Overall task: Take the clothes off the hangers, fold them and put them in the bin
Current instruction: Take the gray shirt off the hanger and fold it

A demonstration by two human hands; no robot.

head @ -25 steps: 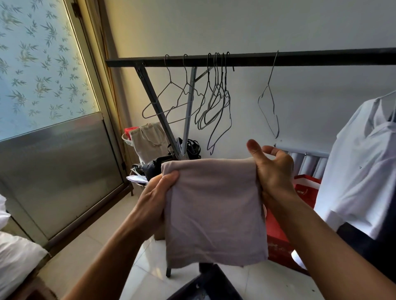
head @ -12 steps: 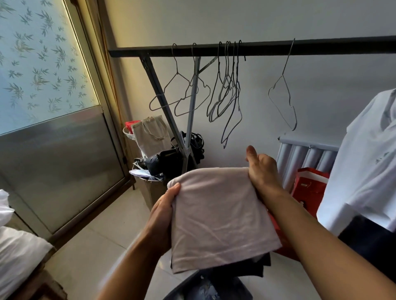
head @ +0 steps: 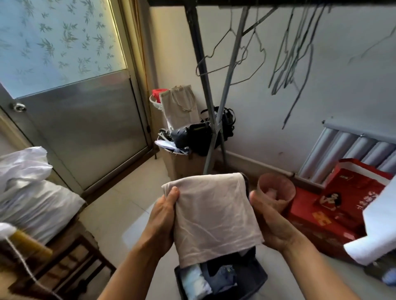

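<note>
A folded beige garment [head: 213, 216] is held flat between both hands above a dark bin [head: 255, 280] on the floor. My left hand [head: 165, 214] grips its left edge, thumb on top. My right hand [head: 270, 222] holds the right edge, fingers hidden under the cloth. The bin holds folded clothes in blue and dark colours. Several bare wire hangers [head: 287, 53] hang from the black rail [head: 278, 2] at the top. A white shirt [head: 377, 227] hangs at the right edge.
A red box [head: 334, 212] and a pink wastebasket [head: 276, 192] stand on the floor right of my hands. Bags [head: 192, 130] are piled by the rack's leg. A wooden stool [head: 70, 263] with white bundles is at the left, a radiator [head: 351, 150] on the right wall.
My view has tilted down and both hands have lowered the folded garment from chest height toward the bin, which now shows fully beneath it.
</note>
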